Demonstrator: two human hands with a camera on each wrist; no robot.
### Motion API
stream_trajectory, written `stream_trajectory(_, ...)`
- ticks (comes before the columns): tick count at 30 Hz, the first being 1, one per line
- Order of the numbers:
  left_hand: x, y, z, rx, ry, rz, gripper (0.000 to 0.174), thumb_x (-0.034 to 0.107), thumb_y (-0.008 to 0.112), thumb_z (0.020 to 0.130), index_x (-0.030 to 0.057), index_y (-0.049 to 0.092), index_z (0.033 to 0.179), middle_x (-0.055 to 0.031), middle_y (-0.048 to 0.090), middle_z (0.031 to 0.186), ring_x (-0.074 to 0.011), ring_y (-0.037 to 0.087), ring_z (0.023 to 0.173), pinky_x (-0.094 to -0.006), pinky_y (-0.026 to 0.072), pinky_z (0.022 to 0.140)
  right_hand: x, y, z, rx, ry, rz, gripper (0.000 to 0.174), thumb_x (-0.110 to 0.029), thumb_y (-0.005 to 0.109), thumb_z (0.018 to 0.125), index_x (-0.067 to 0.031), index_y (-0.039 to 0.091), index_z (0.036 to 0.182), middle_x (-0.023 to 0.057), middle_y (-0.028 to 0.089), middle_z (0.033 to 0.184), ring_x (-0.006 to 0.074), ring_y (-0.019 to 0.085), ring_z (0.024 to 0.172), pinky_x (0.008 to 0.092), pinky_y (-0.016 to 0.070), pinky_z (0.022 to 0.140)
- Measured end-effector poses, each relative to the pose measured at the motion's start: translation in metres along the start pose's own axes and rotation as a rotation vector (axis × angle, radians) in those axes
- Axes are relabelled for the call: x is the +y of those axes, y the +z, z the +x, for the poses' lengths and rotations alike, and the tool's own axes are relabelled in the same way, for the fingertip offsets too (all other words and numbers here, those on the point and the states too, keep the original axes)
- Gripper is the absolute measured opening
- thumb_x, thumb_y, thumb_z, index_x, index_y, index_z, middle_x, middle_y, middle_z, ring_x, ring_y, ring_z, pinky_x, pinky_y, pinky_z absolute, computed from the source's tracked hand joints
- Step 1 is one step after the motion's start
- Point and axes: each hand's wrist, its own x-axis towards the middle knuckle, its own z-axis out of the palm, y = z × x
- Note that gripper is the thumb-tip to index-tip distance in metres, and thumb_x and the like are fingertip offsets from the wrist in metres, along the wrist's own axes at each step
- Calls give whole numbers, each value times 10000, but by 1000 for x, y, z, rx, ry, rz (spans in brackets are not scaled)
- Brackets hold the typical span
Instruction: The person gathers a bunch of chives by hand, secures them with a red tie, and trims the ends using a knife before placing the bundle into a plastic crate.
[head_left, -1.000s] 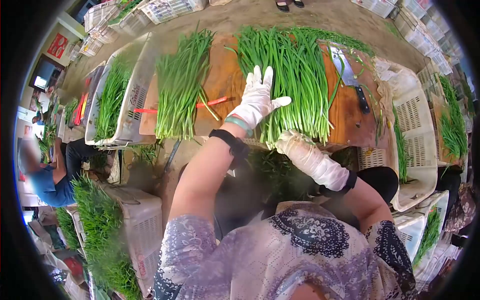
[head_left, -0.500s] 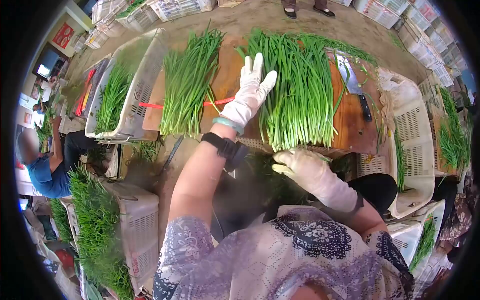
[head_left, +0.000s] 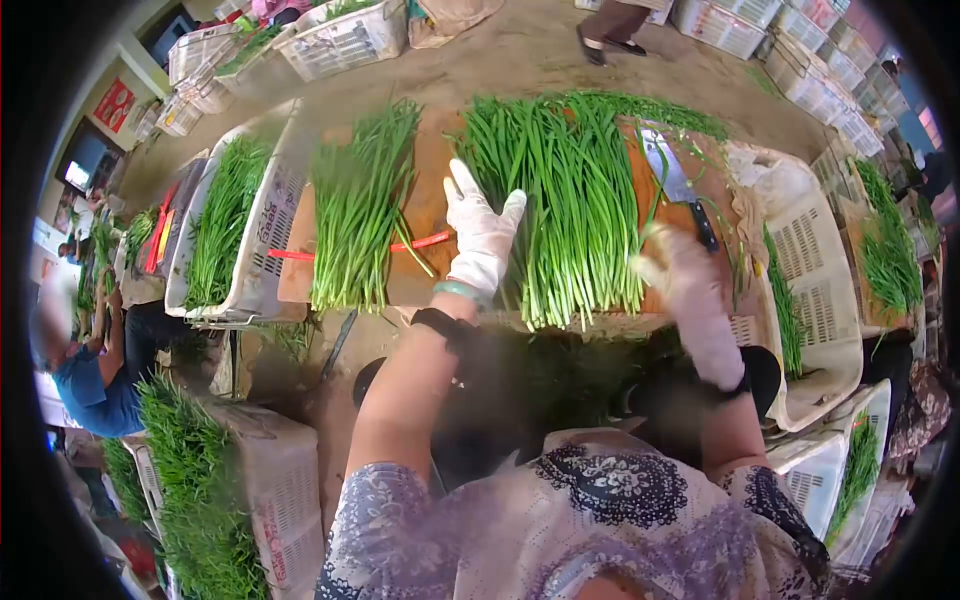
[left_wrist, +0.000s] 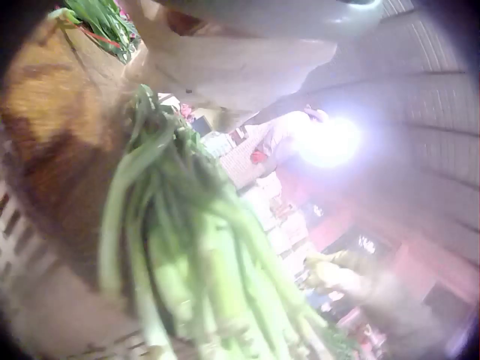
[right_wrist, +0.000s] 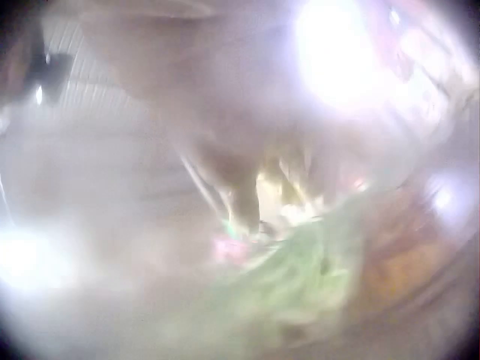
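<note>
A wide bundle of green chives [head_left: 570,210] lies on a wooden board [head_left: 430,180], its pale stalk ends toward me. My gloved left hand [head_left: 480,225] is along the bundle's left side, fingers extended and thumb at the leaves. On the right edge, my gloved right hand [head_left: 690,295] is blurred by motion, fingertips close to the stalks and nothing seen in its grip. The left wrist view shows the stalk ends [left_wrist: 202,255] up close. A smaller chive bunch [head_left: 362,210] sits to the left, over a red strip [head_left: 425,241].
A knife [head_left: 670,170] with a black handle lies on the board's right side. Plastic crates stand left [head_left: 265,225] and right [head_left: 815,270] of the board. Another crate [head_left: 275,490] heaped with greens is at lower left. A person [head_left: 100,385] sits at far left.
My left hand went from on top of the chives to left of the bundle, then back against its side. The right hand moved from the stalk ends to the bundle's right edge.
</note>
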Motion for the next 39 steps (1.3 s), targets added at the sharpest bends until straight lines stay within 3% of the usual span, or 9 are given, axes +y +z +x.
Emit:
stream_trajectory(1, 11, -4, 3, -66, -194, 9, 1126, 307, 819, 729, 30, 54, 1508, -311, 241, 1487, -455, 337, 1320, -408, 311, 1096, 7, -14, 39, -329, 698, 248, 639, -391, 721, 822, 63, 536, 1231, 183, 669, 1062, 318, 623, 1001, 357, 492, 873)
stream_trajectory(6, 2, 49, 22, -159, -850, -602, 1052, 254, 798, 784, -69, 55, 1456, -203, 485, 1360, -197, 495, 1142, -308, 366, 1031, 42, 76, 81, -612, 736, 516, 981, -772, 573, 726, 137, 602, 1094, 335, 611, 1107, 379, 589, 1121, 398, 446, 917)
stream_trajectory(8, 31, 30, 13, -267, -615, -539, 822, 342, 807, 765, -101, 392, 1320, -171, 642, 1141, -210, 576, 985, -335, 448, 914, -9, 59, 89, -541, 740, 434, 1012, -794, 570, 705, 137, 599, 1101, 312, 630, 1078, 389, 605, 1084, 422, 459, 888)
stream_trajectory(10, 52, 20, 12, -430, -669, -514, 500, 313, 790, 797, -77, 641, 1072, -139, 667, 1057, -176, 600, 883, -326, 472, 805, -27, 72, 99, -680, 808, 464, 988, -774, 593, 703, 113, 587, 1139, 283, 644, 1061, 383, 618, 1043, 441, 463, 889)
stream_trajectory(13, 82, -27, 18, -631, -854, -468, 696, 415, 823, 722, -89, 602, 1148, -153, 673, 1063, -200, 637, 894, -329, 486, 803, -41, 67, 77, -730, 831, 1375, 613, -431, 686, 843, 38, 561, 1216, 106, 665, 1047, 201, 640, 922, 324, 490, 798)
stream_trajectory(22, 103, -36, 10, -620, -81, -1164, 590, 153, 804, 747, 6, 549, 1259, -60, 641, 1146, -141, 580, 1024, -309, 461, 928, -81, -18, 75, -137, 326, 1398, 446, 6, 638, 838, -37, 516, 1264, 14, 602, 1106, 92, 570, 980, 234, 474, 830)
stream_trajectory(27, 182, -67, 43, -468, 476, -996, 969, 160, 886, 623, 22, 353, 1420, -86, 494, 1338, -173, 452, 1220, -330, 388, 1035, -35, -45, 106, -1, 46, 1347, 445, 48, 669, 790, -10, 558, 1217, 68, 632, 1123, 152, 606, 991, 299, 504, 864)
stream_trajectory(32, 163, -55, 39, -638, 392, -1004, 1349, 193, 925, 562, 59, -10, 1524, -147, 303, 1508, -227, 316, 1369, -371, 293, 1127, -4, -12, 91, -113, 185, 1317, 647, 5, 754, 748, -26, 456, 1322, 67, 573, 1263, 183, 555, 1120, 337, 469, 956)
stream_trajectory(39, 91, -2, 38, -729, 222, -909, 928, 216, 887, 628, 47, 398, 1398, -67, 540, 1306, -187, 493, 1197, -363, 412, 1024, 8, 29, 74, -293, 294, 1309, 423, -2, 722, 769, -49, 595, 1170, 19, 653, 1068, 135, 590, 991, 310, 488, 860)
